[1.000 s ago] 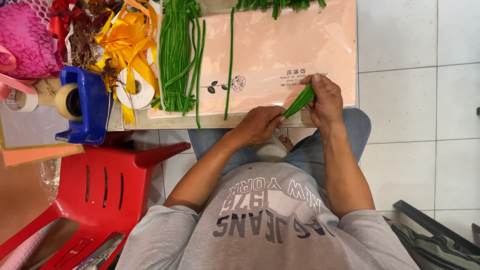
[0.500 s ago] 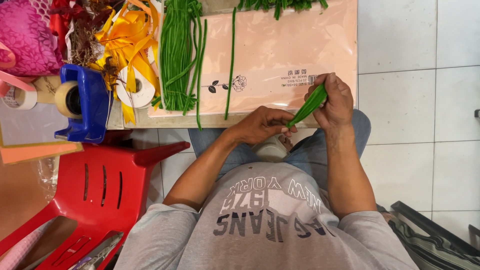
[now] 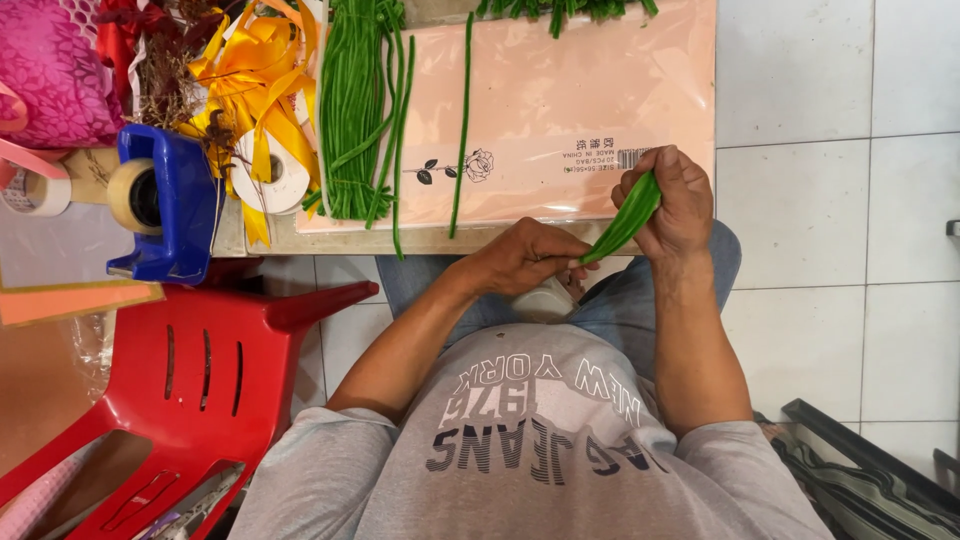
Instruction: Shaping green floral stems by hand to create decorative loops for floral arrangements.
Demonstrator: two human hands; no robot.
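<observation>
While we sit at the desk [image 3: 330, 240] edge, our view runs from the far left, where a pink mesh bundle [image 3: 50, 70] lies above a blue tape dispenser [image 3: 170, 205] holding a roll of tan tape, with a red plastic chair [image 3: 215, 370] just below it on the tiled floor. Next come tangled yellow ribbons [image 3: 250, 60] over a white ribbon spool [image 3: 275, 175], then a bunch of thin green stems [image 3: 350, 110] laid lengthwise on a pale pink wrapping sheet [image 3: 570, 90], and one single green stem [image 3: 463, 120] lying apart on that sheet. Below the desk edge our left hand [image 3: 525, 258] has its fingers pinched together on the lower tip of a green leaf strip [image 3: 625, 218], above a small white roll [image 3: 545, 300] resting in our lap. Our right hand [image 3: 675, 200] has its fingers closed around the strip's upper end, so the strip slants between both hands just in front of the desk, over our knees.
</observation>
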